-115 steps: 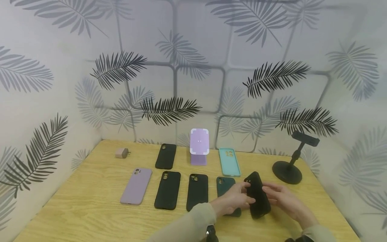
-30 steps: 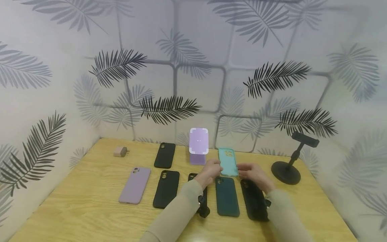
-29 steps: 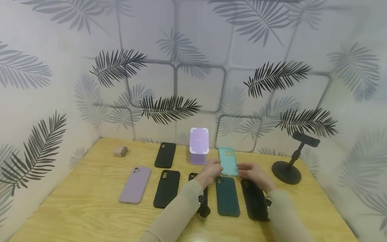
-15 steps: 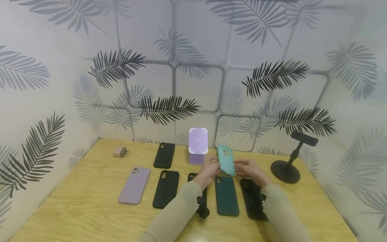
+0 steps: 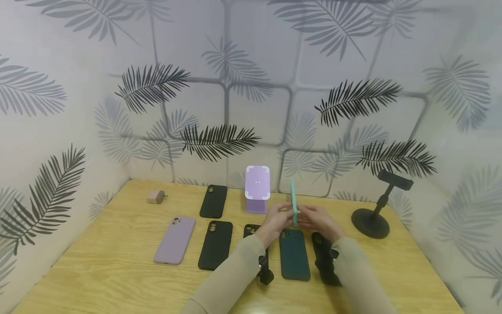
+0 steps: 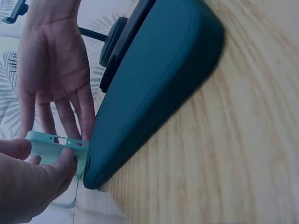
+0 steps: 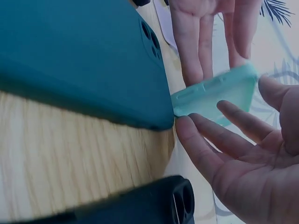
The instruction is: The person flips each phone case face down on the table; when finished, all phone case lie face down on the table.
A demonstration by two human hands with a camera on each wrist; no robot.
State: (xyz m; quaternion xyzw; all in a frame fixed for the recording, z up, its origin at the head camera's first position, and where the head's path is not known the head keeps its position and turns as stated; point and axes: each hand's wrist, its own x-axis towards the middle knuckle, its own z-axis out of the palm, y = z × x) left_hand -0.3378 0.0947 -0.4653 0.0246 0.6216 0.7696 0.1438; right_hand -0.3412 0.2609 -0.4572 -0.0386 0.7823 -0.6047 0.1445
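Observation:
A mint-green phone case [image 5: 293, 201] stands turned edge-on in the head view, raised between my two hands. My left hand [image 5: 276, 221] pinches its near end from the left, thumb and fingers at its edges in the left wrist view, where the mint case [image 6: 49, 148] partly shows. From the other side my right hand [image 5: 319, 220] holds it too, fingertips on it and thumb by a corner in the right wrist view. Just in front of the hands lies a dark teal phone case [image 5: 295, 255]. Under my right wrist is a black phone case [image 5: 324, 259], partly covered.
Left of the hands lie a black case [image 5: 215, 245], another black case [image 5: 213, 201] and a lilac case [image 5: 174, 240]. My left forearm partly covers one more black case [image 5: 251, 230]. A purple stand [image 5: 257, 183], a plug adapter [image 5: 156, 197] and a black stand [image 5: 370, 223] are behind.
From the black case at right, both hands have moved back to the mint case. They have lifted it off the table and turned it from flat to edge-on. The black case now lies down.

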